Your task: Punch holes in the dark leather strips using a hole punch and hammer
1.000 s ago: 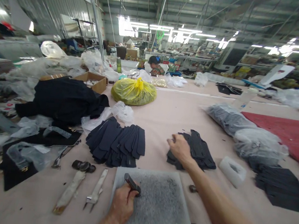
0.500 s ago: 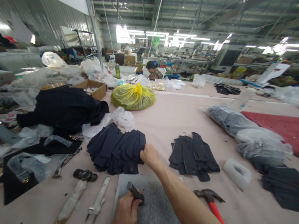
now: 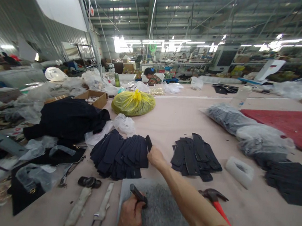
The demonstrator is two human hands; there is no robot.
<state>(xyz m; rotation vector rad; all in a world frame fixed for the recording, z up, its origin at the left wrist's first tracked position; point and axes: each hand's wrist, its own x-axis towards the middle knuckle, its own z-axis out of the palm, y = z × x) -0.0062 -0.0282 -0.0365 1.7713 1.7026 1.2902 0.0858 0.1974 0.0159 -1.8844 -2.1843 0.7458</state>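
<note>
My right hand (image 3: 157,157) reaches forward from the right and pinches one dark fabric piece (image 3: 148,143), which stands tilted up at the right edge of a fanned pile of dark pieces (image 3: 119,155). Closer to me, my left hand (image 3: 130,218) is closed around a short, dark, block-like tool (image 3: 138,195). That hand is over the left part of a grey slab (image 3: 166,210). To the right of my right hand lies a second pile of dark strips (image 3: 196,157).
Left of the slab lie a wrapped-handle hammer (image 3: 81,198) and a two-pronged tool (image 3: 103,206). On the right are a red-handled claw hammer (image 3: 218,205), a clear roll (image 3: 239,171) and bagged dark material (image 3: 230,119). A yellow bag (image 3: 133,102) sits farther back.
My right hand has lifted a dark piece up from the pile's right edge. My left hand keeps its grip on the tool. The view has shifted slightly.
</note>
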